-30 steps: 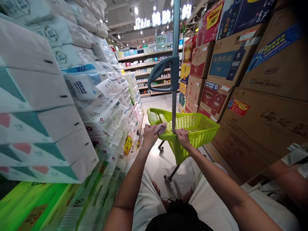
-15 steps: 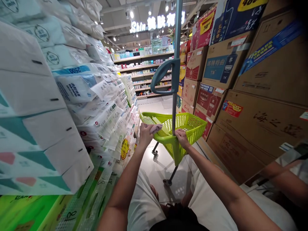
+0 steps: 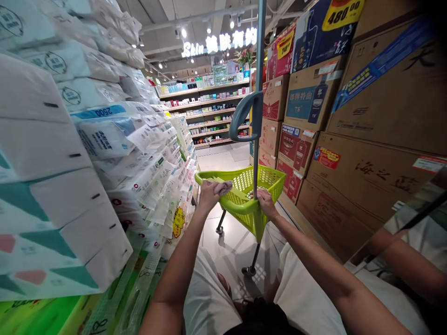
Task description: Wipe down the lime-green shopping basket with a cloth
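Observation:
In front of me stands a lime-green shopping cart (image 3: 272, 179) with a perforated basket on thin wheeled legs. My left hand (image 3: 208, 195) is closed at its near left rim, with a crumpled greyish-pink cloth (image 3: 223, 187) bunched in the fingers. My right hand (image 3: 267, 203) is wrapped around the near rim, just right of the grey upright pole (image 3: 256, 163). Higher on that pole sits a blue-grey loop handle (image 3: 240, 116), which neither hand touches. Most of the basket's inside is hidden by its near wall and my hands.
Stacked packs of tissue paper (image 3: 104, 135) line the left side closely. Cardboard cartons (image 3: 377, 158) with price tags form a wall on the right. Shelves of small boxed goods (image 3: 216, 111) stand at the aisle's far end, beyond the tiled floor (image 3: 216, 160).
The cart's basket has swung slightly left and its near wheel has shifted right. The far shelves and right-hand cartons appear further left. Both hands keep their hold.

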Demonstrator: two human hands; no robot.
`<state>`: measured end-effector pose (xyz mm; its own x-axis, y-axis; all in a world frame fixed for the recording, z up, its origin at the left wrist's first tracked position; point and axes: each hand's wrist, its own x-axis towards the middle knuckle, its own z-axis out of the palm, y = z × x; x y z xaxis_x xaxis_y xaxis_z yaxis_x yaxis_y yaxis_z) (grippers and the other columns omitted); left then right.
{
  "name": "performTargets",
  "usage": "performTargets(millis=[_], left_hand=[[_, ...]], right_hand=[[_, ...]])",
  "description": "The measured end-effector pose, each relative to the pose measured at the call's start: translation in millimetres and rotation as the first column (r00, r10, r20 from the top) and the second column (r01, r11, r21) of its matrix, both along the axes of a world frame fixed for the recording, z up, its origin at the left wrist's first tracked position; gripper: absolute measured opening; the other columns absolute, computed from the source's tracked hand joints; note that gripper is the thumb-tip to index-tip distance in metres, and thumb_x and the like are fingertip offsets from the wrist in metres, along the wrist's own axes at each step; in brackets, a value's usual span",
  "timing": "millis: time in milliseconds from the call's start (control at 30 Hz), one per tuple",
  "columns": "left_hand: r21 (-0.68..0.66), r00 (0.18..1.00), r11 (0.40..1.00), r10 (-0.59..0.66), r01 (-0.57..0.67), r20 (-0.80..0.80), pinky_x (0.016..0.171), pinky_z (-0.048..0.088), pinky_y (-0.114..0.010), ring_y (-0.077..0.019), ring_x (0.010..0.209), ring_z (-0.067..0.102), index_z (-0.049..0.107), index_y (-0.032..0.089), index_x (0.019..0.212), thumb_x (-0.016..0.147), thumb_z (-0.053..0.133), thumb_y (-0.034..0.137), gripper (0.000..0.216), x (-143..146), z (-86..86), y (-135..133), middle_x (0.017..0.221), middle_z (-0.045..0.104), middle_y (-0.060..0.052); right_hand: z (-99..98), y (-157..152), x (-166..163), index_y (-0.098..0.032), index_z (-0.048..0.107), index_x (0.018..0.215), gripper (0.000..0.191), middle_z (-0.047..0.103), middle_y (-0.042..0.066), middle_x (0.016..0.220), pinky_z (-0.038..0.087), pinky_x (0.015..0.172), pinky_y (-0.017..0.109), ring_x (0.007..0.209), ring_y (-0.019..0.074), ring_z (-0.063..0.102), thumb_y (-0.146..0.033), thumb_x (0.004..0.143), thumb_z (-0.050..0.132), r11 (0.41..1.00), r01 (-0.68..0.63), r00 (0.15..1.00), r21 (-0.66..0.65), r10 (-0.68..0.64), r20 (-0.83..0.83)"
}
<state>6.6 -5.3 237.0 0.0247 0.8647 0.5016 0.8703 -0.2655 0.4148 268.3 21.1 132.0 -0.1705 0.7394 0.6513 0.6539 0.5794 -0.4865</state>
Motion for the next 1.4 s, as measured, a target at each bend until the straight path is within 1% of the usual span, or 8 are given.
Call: performTargets(millis=[100, 200, 267, 400, 633, 833, 1200, 1400], left_hand=[[-0.006, 0.987, 0.987, 0.158, -0.158, -0.001, 0.098, 0.051, -0.042, -0.0265, 0.103, 0.054, 0.075, 0.022, 0.104, 0.076, 0.06, 0.007, 0.034, 0.2, 5.2, 9.9, 0.106, 0.056, -0.009], [-0.005, 0.992, 0.994, 0.109, -0.11, -0.068, 0.096, 0.052, -0.04, -0.0267, 0.103, 0.054, 0.075, 0.022, 0.099, 0.073, 0.061, 0.007, 0.033, 8.5, 6.2, 7.8, 0.105, 0.057, -0.01], [-0.014, 0.99, 0.997, 0.068, -0.07, -0.121, 0.095, 0.052, -0.039, -0.0263, 0.103, 0.054, 0.075, 0.023, 0.099, 0.074, 0.062, 0.008, 0.032, 15.6, 6.4, 2.5, 0.107, 0.058, -0.01], [-0.092, 0.98, 0.993, 0.059, -0.078, -0.191, 0.095, 0.051, -0.037, -0.0261, 0.106, 0.056, 0.075, 0.023, 0.103, 0.08, 0.061, 0.013, 0.029, 15.3, 13.4, 6.6, 0.111, 0.06, -0.011], [-0.227, 0.923, 0.898, 0.342, -0.376, -0.176, 0.098, 0.047, -0.041, -0.0331, 0.119, 0.058, 0.073, 0.025, 0.123, 0.087, 0.064, 0.027, 0.037, -11.3, 38.6, 50.2, 0.136, 0.058, -0.013], [-0.291, 0.963, 0.942, 0.095, -0.17, -0.253, 0.092, 0.051, -0.037, -0.0275, 0.108, 0.062, 0.076, 0.027, 0.117, 0.089, 0.058, 0.031, 0.034, 10.8, 42.2, 42.7, 0.129, 0.064, -0.009], [-0.302, 0.957, 0.933, 0.111, -0.193, -0.269, 0.095, 0.05, -0.042, -0.033, 0.117, 0.061, 0.074, 0.031, 0.125, 0.09, 0.057, 0.043, 0.04, 14.9, 45.1, 44.9, 0.133, 0.058, -0.012], [-0.357, 0.98, 0.921, 0.097, -0.154, -0.174, 0.091, 0.051, -0.041, -0.0303, 0.105, 0.065, 0.073, 0.028, 0.123, 0.09, 0.053, 0.032, 0.039, 22.2, 43.9, 45.7, 0.127, 0.061, -0.013]], right_hand=[[2.7, -30.2, -12.3, -0.021, 0.068, 0.102, 0.04, 0.067, 0.015, 0.121, 0.041, 0.104, 0.049, 0.118, 0.0309, 0.057, -0.039, 0.104, 0.033, 0.97, 0.183, 0.959, 0.162, -0.14, -0.246], [12.8, -50.5, -38.5, -0.024, 0.069, 0.106, 0.032, 0.068, 0.013, 0.118, 0.041, 0.104, 0.047, 0.115, 0.0301, 0.059, -0.039, 0.101, 0.041, 0.968, 0.05, 0.998, 0.247, -0.037, -0.057], [22.8, -52.5, -57.3, -0.024, 0.07, 0.102, 0.029, 0.071, 0.011, 0.103, 0.041, 0.102, 0.043, 0.104, 0.0277, 0.061, -0.039, 0.101, 0.045, 0.976, -0.021, 0.997, 0.218, 0.005, 0.072], [34.1, -41.4, -76.5, -0.023, 0.057, 0.066, 0.042, 0.058, 0.004, 0.064, 0.043, 0.087, 0.036, 0.07, 0.0196, 0.054, -0.032, 0.104, 0.04, 0.965, 0.059, 0.998, 0.255, -0.049, -0.046], [30.5, -38.0, -66.6, -0.023, 0.045, 0.06, 0.04, 0.051, -0.002, 0.056, 0.043, 0.093, 0.033, 0.062, 0.0148, 0.049, -0.024, 0.1, 0.046, 0.931, 0.035, 0.994, 0.362, 0.006, -0.111], [27.5, -29.0, -48.7, -0.025, 0.039, 0.057, 0.04, 0.044, -0.002, 0.055, 0.046, 0.087, 0.033, 0.062, 0.0159, 0.045, -0.022, 0.097, 0.046, 0.915, 0.057, 0.984, 0.4, 0.018, -0.179], [27.4, -12.7, -12.4, -0.025, 0.04, 0.054, 0.04, 0.048, 0.001, 0.057, 0.043, 0.075, 0.029, 0.064, 0.0168, 0.05, -0.025, 0.093, 0.039, 0.968, 0.08, 0.988, 0.237, -0.045, -0.15], [62.3, -19.9, -13.7, -0.019, 0.065, 0.057, 0.038, 0.063, 0.005, 0.059, 0.034, 0.063, 0.027, 0.057, 0.0149, 0.052, -0.027, 0.091, 0.049, 0.947, 0.296, 0.933, -0.123, -0.259, 0.248]])
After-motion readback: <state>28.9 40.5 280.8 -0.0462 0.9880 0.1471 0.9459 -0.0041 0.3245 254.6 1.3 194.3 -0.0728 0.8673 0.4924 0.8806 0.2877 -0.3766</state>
